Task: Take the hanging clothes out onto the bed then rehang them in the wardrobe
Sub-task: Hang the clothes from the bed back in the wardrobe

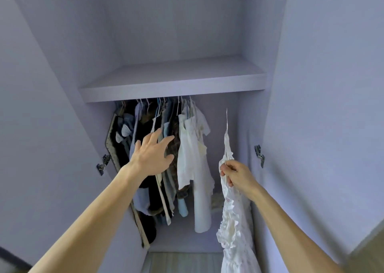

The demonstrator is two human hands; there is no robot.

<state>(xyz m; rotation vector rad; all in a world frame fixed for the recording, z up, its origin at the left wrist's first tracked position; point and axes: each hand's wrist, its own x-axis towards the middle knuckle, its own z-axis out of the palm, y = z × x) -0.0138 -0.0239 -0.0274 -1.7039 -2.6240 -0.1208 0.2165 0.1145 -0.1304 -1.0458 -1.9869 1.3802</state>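
Lilac wardrobe [311, 85], right hand [236, 174] pinching white dress [232, 231] (on hanger), left hand [152, 155] spread

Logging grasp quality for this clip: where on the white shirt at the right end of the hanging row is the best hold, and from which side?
Probably its hanger, by the neck just under the shelf, coming from the right, where nothing else hangs. The white shirt itself is limp cloth that would slide off; other garments crowd its left.

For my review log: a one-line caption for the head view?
Right hand pinches a white ruffled dress beside the crowded hanging clothes while the open left hand reaches toward them.
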